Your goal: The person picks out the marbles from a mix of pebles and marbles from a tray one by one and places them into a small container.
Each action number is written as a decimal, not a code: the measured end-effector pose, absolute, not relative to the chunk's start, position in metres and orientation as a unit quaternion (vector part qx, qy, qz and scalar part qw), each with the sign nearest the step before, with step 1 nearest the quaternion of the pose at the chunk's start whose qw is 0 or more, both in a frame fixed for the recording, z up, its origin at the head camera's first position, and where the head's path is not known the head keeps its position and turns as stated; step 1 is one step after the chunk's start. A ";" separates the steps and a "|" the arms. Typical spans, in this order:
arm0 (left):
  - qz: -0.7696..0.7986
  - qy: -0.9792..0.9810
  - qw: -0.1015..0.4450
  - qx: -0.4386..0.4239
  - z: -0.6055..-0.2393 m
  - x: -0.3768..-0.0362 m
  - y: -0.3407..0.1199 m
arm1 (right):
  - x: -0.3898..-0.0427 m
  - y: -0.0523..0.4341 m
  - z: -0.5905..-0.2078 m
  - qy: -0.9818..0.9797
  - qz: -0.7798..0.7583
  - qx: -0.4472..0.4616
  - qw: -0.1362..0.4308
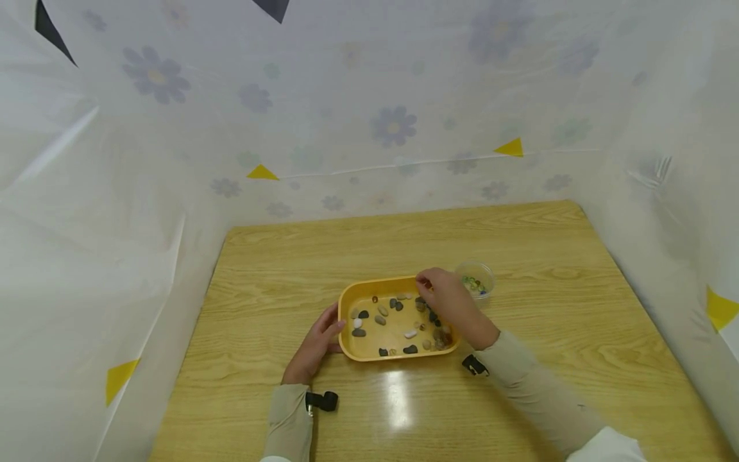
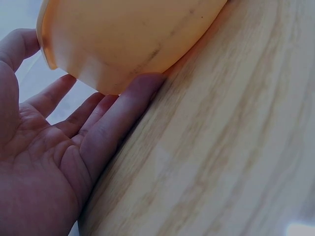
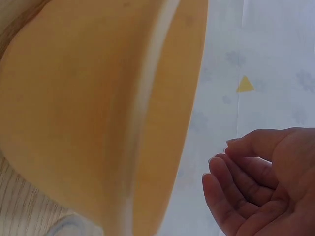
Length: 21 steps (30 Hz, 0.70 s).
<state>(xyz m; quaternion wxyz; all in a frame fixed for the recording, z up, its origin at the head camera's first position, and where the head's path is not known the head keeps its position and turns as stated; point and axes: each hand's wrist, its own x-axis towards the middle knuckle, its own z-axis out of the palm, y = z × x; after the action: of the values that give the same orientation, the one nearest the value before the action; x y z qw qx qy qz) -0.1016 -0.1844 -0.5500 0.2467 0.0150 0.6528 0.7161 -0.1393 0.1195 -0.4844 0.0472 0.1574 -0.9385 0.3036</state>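
Note:
A shallow yellow plastic tray (image 1: 369, 354) rests on the wooden table with pebbles scattered in it, among them a white stone (image 1: 410, 334) and a dark stone (image 1: 358, 333). My left hand (image 1: 314, 341) holds the tray's left end. In the left wrist view one digit touches the rim and the other fingers lie against the wall and base. My right hand (image 1: 453, 301) is above the tray's far right corner. Its thumb and index finger (image 3: 246, 145) pinch a tiny piece, mostly hidden, in the right wrist view. Just right of this hand stands a clear round cup (image 1: 491, 280) holding small glass pieces.
The wooden table (image 1: 277, 269) runs back to a flower-patterned white sheet (image 1: 346, 128). White sheeting hangs along both sides, with yellow triangles (image 1: 510, 147) on it. Black straps (image 1: 322, 402) are on the wrists.

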 end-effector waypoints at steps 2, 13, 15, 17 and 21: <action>0.717 0.653 0.243 0.012 -0.556 -0.103 -0.185 | -0.140 0.113 -0.486 -0.937 0.313 0.152 0.031; 0.720 0.660 0.213 0.009 -0.570 -0.104 -0.185 | -0.141 0.084 -0.497 -0.939 0.304 0.161 0.029; 0.720 0.661 0.210 0.007 -0.571 -0.104 -0.185 | -0.141 0.079 -0.500 -0.936 0.309 0.166 0.020; 0.719 0.663 0.210 0.007 -0.571 -0.104 -0.185 | -0.141 0.073 -0.503 -0.932 0.318 0.173 0.011; 0.718 0.663 0.211 0.005 -0.572 -0.104 -0.185 | -0.143 0.062 -0.508 -0.929 0.324 0.178 -0.006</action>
<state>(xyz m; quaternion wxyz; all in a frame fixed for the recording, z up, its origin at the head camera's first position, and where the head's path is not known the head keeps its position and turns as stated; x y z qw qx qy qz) -0.1044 -0.1853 -0.5724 0.2114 0.0054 0.6632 0.7179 -0.1427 0.0620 -0.5076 -0.0062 0.1777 -0.9293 0.3237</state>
